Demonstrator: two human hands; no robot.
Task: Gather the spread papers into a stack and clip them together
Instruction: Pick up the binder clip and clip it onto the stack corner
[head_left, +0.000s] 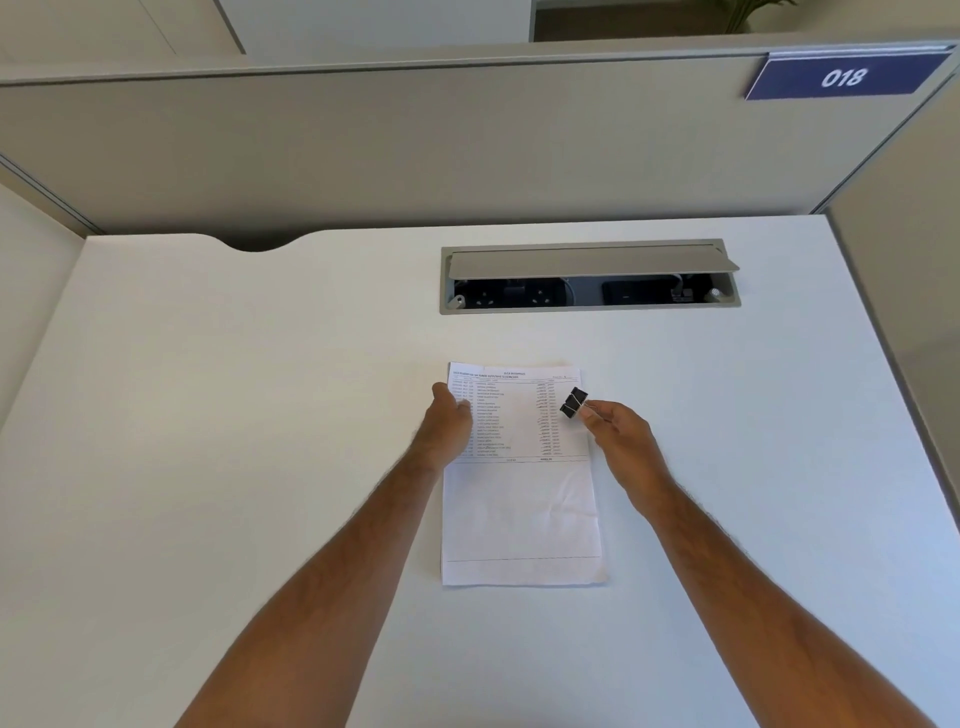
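A stack of white papers (519, 509) lies on the white desk (260, 415), its top sheet printed with a table of text in the upper half. My left hand (449, 423) rests on the stack's upper left edge, fingers pressing down on the paper. My right hand (621, 441) pinches the wire handles of a black binder clip (573, 402). The clip hovers at the stack's upper right edge, over the printed rows. Whether the clip's jaws touch the paper I cannot tell.
A grey cable hatch (589, 278) with its lid raised shows sockets behind the papers. Beige partition walls (415, 150) enclose the desk at back and right, with a blue "018" sign (844, 78). A curved cutout (257, 244) notches the desk's back edge.
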